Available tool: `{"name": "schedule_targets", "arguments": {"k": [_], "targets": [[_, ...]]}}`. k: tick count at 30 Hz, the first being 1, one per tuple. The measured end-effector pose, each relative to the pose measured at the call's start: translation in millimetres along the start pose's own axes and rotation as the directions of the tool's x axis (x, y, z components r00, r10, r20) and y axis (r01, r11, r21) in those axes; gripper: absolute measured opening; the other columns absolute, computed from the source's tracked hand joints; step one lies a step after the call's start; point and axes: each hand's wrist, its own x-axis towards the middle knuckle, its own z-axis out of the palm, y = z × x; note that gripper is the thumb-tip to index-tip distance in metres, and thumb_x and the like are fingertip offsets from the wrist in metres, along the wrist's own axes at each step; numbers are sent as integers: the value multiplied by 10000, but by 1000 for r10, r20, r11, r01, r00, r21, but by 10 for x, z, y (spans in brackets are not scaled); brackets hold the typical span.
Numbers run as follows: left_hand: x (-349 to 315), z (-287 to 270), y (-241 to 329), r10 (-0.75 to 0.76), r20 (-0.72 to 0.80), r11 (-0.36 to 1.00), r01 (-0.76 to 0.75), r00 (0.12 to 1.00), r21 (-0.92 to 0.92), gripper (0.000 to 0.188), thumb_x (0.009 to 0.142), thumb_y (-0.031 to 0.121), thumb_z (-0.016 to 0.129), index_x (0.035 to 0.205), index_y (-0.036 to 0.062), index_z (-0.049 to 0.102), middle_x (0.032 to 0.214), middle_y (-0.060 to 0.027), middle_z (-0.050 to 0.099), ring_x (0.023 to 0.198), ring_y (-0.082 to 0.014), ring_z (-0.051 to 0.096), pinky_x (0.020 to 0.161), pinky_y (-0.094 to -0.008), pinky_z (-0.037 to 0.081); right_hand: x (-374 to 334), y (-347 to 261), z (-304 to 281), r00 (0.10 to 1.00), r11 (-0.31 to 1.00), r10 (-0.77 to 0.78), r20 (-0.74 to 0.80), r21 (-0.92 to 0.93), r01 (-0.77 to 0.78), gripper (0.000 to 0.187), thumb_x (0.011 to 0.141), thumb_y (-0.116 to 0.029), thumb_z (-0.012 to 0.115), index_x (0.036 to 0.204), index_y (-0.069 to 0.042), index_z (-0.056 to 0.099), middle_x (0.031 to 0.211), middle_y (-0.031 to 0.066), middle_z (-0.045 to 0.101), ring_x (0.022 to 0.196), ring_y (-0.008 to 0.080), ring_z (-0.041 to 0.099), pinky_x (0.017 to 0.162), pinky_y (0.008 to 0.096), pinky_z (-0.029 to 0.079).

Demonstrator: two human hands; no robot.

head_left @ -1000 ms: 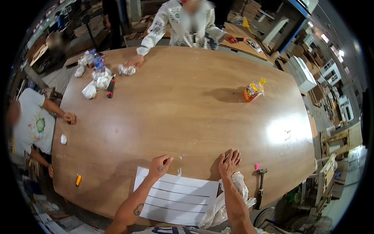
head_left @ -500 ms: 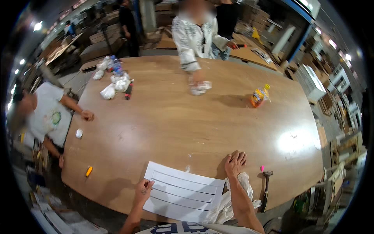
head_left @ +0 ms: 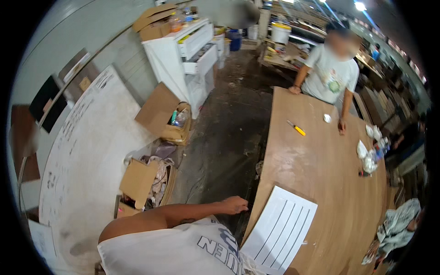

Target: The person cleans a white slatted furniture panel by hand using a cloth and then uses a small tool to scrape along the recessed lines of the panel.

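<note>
Curling its fingers into a loose, rounded fist, the left hand hangs over the dark floor, just beside the desk's near long edge. Nothing shows in its grasp. The right hand is out of view, so I cannot tell how open it is or what it holds. A thin white sheet, smooth and rectangular, lies flat on the wood-grained desk along that same edge, close to the white shirt. Straight, parallel black lines run the length of the sheet

Toward the desk's short end lies a slim tool with a hard yellow handle, its narrow shaft pointing at the corner. A small, rounded white lump sits farther in. Along the opposite long edge, crumpled white bundles cluster beside a clear plastic bottle with blue on it

At the short end stands a co-worker in a soft white T-shirt, one hand at the corner, the other resting on the desktop. A patterned sleeve reaches in at the opposite edge

Across the floor, open cardboard boxes with stiff brown flaps stand before a large, scuffed white panel, near a boxy white drawer unit
</note>
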Motion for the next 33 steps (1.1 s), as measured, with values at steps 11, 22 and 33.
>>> {"name": "schedule_targets", "arguments": {"k": [11, 22, 33], "targets": [[-2378, -91, -2446, -887, 84, 359, 793, 454, -493, 421, 1058, 295, 534, 679, 114, 557, 587, -59, 509, 472, -203, 475, 449, -414, 359, 1875, 1078, 448, 536, 633, 61, 842, 383, -673, 347, 1051, -280, 441, 1057, 9, 635, 919, 146, 704, 764, 218, 662, 653, 378, 547], [-1982, -184, -2504, -707, 196, 538, 697, 679, -475, 441, 997, 444, 576, 1124, 30, 661, 841, -159, 713, 705, -259, 702, 640, -396, 568, 2215, 1361, -142, 475, 446, 163, 865, 364, -817, 218, 959, -262, 535, 1050, -72, 595, 905, 106, 666, 647, 188, 654, 487, 304, 442], [-1133, -355, -1698, -750, 78, 592, 719, 657, -365, 571, 1012, 593, 507, 962, 44, 655, 771, -69, 665, 685, -184, 662, 609, -340, 525, 2136, 1445, 591, 922, 821, 100, 375, 493, -289, 341, 987, -262, 584, 1202, -6, 652, 948, 131, 725, 861, 238, 702, 802, 360, 546]]}}
